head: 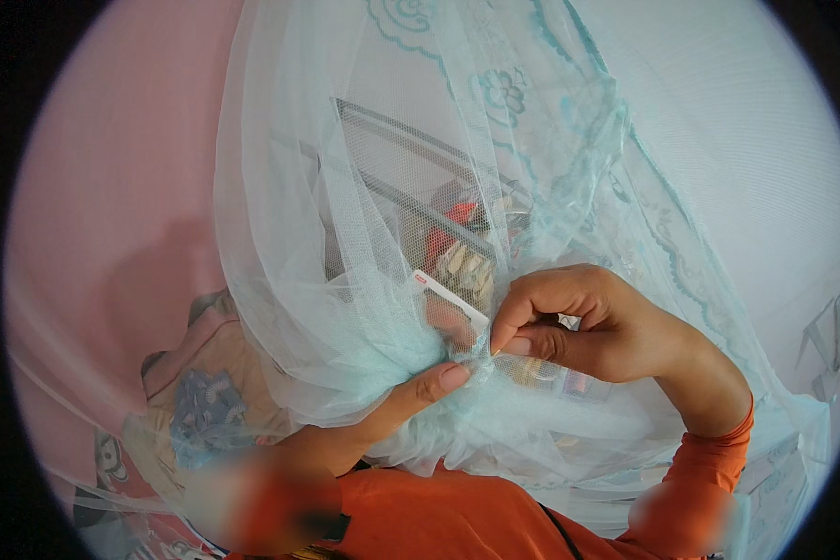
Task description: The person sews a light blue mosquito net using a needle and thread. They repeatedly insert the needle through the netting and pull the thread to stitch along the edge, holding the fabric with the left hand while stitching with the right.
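Observation:
Pale turquoise mesh netting (364, 294) hangs from above and bunches up before me. My left hand (427, 392) holds a gathered part of it, with the thumb on top and the fingers behind the mesh. At its right, my right hand (567, 329) pinches a tiny yellowish, thin thing between thumb and forefinger, against the gathered mesh; it is too small to name surely. A white card-like strip (455, 297) shows beside the fingers behind the netting. Lace with floral patterns (504, 98) runs along the netting at the upper right.
Behind the netting stand a grey metal frame (406, 140) and a heap of mixed items with something red (455, 217). Folded cloth, partly blue (210, 413), lies at the lower left. A pink wall or curtain (112, 175) is on the left, a white surface (728, 140) on the right.

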Motion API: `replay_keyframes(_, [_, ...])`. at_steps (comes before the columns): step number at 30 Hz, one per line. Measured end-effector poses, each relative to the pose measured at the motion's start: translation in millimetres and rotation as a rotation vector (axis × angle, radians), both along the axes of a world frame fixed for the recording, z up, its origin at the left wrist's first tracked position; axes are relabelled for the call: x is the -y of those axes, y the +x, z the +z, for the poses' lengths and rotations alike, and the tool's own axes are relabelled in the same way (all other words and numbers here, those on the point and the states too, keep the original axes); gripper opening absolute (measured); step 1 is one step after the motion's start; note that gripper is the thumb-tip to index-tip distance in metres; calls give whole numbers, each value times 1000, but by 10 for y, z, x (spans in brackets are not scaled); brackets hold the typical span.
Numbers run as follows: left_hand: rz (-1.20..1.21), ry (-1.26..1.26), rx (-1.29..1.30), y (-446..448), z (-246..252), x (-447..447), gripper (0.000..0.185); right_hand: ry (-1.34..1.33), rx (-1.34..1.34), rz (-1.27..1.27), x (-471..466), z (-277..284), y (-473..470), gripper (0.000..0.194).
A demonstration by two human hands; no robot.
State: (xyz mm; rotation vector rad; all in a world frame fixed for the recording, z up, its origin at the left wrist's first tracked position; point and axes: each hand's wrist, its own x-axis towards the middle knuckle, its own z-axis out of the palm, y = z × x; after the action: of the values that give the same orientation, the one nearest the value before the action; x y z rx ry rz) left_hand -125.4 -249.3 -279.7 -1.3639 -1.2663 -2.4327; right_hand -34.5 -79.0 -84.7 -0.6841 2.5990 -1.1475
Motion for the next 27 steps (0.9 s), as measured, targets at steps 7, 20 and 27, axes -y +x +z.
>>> replay_keyframes(7, [9,107,58,92,37,-43,47,38,-63,35,25,22,-8,9])
replay_keyframes(20, [40,-22,-146,103,338,151,41,88,-99,53,84,65,-38,8])
replay_keyframes(27, [-18,-45,-187,74,320,184,55,102,-70,62,89,90,-46,10])
